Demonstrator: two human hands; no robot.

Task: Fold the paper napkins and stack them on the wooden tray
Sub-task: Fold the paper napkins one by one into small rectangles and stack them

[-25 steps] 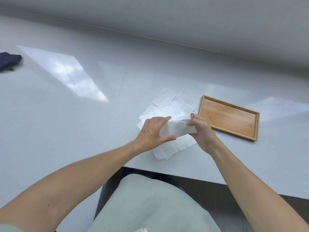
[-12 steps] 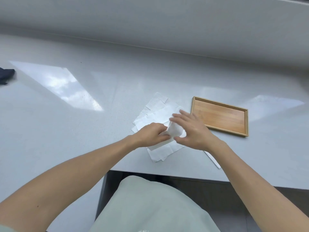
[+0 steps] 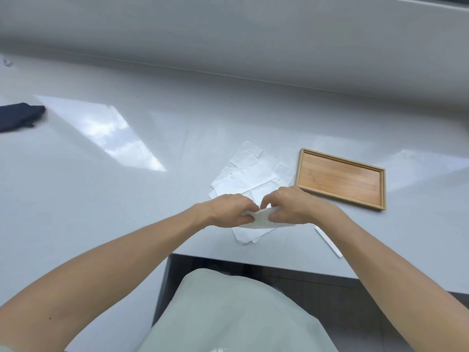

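Observation:
A loose pile of white paper napkins [image 3: 250,174] lies on the grey table near its front edge. My left hand [image 3: 229,210] and my right hand [image 3: 291,207] are side by side over the near part of the pile. Both pinch one folded napkin [image 3: 261,221], which is bent between the fingertips just above the pile. A wooden tray [image 3: 341,177] with a raised rim sits to the right of the pile, and nothing lies in it.
A thin white strip [image 3: 328,241] lies on the table by my right wrist, close to the front edge. A dark blue cloth [image 3: 19,115] rests at the far left. The table edge [image 3: 253,260] runs just under my forearms.
My hands have shifted from overlapping on the napkin to gripping it side by side, fingertips curled in. The napkin now lies flatter and wider between them.

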